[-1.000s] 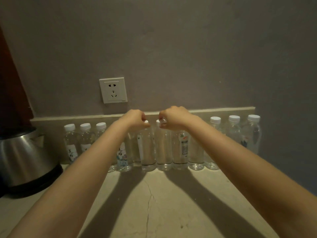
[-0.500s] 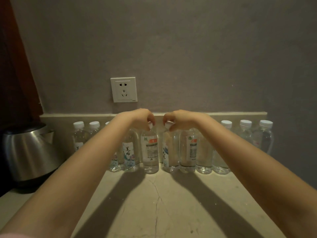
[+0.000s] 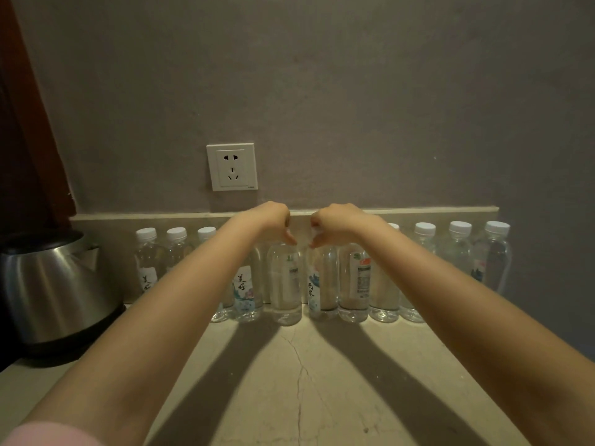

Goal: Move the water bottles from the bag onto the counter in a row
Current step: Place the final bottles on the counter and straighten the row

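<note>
- The stone counter (image 3: 322, 387) has a crack down its middle.
- A shiny metal kettle (image 3: 54, 291) sits at its far left.
- The water bottles (image 3: 354, 284) stand in a row at the back of the counter, along the wall.
- The left hand (image 3: 273, 222) curls its fingers round the top of a clear bottle (image 3: 285, 284) in the middle of the row.
- The right hand (image 3: 336, 223) curls round the top of the blue-label bottle (image 3: 322, 284) right beside it.
- A white wall socket (image 3: 232, 166) is above the hands.

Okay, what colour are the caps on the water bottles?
White; the head view shows it best on the caps at the far right.
</note>
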{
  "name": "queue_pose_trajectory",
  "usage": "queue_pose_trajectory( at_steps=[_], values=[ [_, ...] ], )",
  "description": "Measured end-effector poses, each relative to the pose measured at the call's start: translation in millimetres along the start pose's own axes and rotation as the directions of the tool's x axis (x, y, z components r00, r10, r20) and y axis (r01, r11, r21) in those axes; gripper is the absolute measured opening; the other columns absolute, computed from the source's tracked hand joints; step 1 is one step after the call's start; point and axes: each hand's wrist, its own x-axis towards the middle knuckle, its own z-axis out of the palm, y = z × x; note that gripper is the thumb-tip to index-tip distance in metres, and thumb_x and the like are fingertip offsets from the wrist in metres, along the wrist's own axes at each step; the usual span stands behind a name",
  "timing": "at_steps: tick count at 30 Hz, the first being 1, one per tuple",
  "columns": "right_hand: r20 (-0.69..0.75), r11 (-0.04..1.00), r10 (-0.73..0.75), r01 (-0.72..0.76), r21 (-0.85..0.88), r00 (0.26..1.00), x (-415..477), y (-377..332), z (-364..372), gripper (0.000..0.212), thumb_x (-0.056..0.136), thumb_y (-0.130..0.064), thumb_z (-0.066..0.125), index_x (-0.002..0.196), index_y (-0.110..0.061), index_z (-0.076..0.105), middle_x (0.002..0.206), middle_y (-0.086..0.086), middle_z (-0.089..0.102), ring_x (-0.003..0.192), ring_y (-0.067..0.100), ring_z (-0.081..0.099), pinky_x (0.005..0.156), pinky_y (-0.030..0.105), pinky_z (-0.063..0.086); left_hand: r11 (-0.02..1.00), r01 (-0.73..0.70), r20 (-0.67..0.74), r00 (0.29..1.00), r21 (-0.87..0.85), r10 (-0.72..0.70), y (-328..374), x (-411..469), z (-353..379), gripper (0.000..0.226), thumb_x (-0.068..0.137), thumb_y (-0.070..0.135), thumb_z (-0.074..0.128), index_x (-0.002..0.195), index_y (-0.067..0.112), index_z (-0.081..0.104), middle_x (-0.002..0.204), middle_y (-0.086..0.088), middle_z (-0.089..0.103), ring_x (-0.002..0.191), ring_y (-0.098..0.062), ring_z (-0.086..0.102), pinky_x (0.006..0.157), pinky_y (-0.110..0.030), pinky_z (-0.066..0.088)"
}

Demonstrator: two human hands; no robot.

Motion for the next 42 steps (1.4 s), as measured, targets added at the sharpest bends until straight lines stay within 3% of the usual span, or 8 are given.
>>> queue_pose_trajectory(
  at_steps=[3,10,15,18,23,26,36,42],
  values=[
    [0.007,0.997,-0.026,0.025,0.074,1.0,-3,5,1,0.039,0.086,-0.044,0.061,0.12,-0.026,0.056,0.118,-0.002,0.062,0.106,0.022,0.058,0.085,0.036,0.047,0.995,-0.102,0.046,0.994,0.003,0.102,-3,-2,-6,0.019,0.08,0.028,0.07,0.093,0.016,0.064,0.09,-0.002,0.06,0.079,-0.019,0.053,0.066,-0.028,0.041],
    [0.001,0.986,-0.04,0.04,0.16,0.999,-7,11,4,0.032,0.086,-0.041,0.061,0.116,-0.031,0.055,0.117,-0.004,0.06,0.097,0.02,0.054,0.078,0.033,0.043,0.995,-0.103,0.079,0.992,0.016,0.102,-5,-5,-8,0.039,0.081,0.024,0.068,0.119,0.019,0.06,0.109,0.0,0.058,0.097,-0.02,0.056,0.084,-0.033,0.049],
    [-0.029,0.998,-0.003,0.005,0.056,1.0,-6,12,4,0.053,0.082,-0.055,0.061,0.125,-0.025,0.053,0.122,-0.003,0.061,0.108,0.022,0.058,0.085,0.036,0.046,0.992,0.121,-0.055,0.991,0.034,-0.119,6,-3,-4,0.05,0.078,0.062,0.061,0.071,0.013,0.054,0.069,0.001,0.056,0.065,-0.016,0.054,0.055,-0.027,0.041],
    [-0.038,0.996,0.005,-0.001,0.089,0.999,-5,10,6,0.046,0.083,-0.051,0.062,0.12,-0.023,0.056,0.118,-0.002,0.062,0.105,0.022,0.058,0.086,0.036,0.048,0.989,0.129,0.002,0.992,0.069,-0.13,11,1,0,0.04,0.082,0.051,0.064,0.074,0.013,0.056,0.067,0.001,0.057,0.066,-0.019,0.058,0.063,-0.029,0.047],
    [-0.053,0.994,-0.01,0.016,0.112,0.999,-4,11,8,0.044,0.085,-0.044,0.061,0.124,-0.026,0.054,0.124,-0.003,0.061,0.111,0.022,0.057,0.09,0.037,0.044,0.994,-0.009,0.088,0.996,0.105,0.0,3,1,-6,0.023,0.08,0.034,0.068,0.091,0.014,0.063,0.088,-0.003,0.063,0.078,-0.022,0.06,0.068,-0.032,0.049],
    [-0.072,0.993,-0.025,0.033,0.11,0.997,-2,9,10,0.044,0.087,-0.043,0.06,0.127,-0.028,0.052,0.127,-0.004,0.06,0.114,0.021,0.056,0.088,0.036,0.041,0.986,-0.093,0.098,0.992,0.139,0.08,-1,2,-9,0.033,0.079,0.027,0.071,0.11,0.021,0.062,0.102,0.0,0.06,0.093,-0.023,0.059,0.082,-0.037,0.052],
    [-0.132,0.994,-0.035,0.049,0.101,0.991,5,-6,9,0.044,0.091,-0.045,0.055,0.129,-0.024,0.05,0.127,-0.001,0.06,0.116,0.023,0.055,0.088,0.037,0.037,0.973,-0.125,0.119,0.988,0.193,0.103,-12,6,-12,0.037,0.076,0.022,0.073,0.112,0.022,0.065,0.095,0.0,0.059,0.086,-0.024,0.06,0.073,-0.035,0.051],
    [-0.153,0.988,-0.013,0.036,0.152,0.988,9,-10,19,0.04,0.089,-0.043,0.057,0.124,-0.024,0.054,0.126,-0.002,0.062,0.113,0.024,0.056,0.091,0.042,0.046,0.986,-0.088,0.096,0.993,0.145,0.074,-20,9,-10,0.035,0.075,0.025,0.075,0.108,0.026,0.066,0.093,0.002,0.062,0.086,-0.022,0.061,0.073,-0.034,0.051]
  ],
)
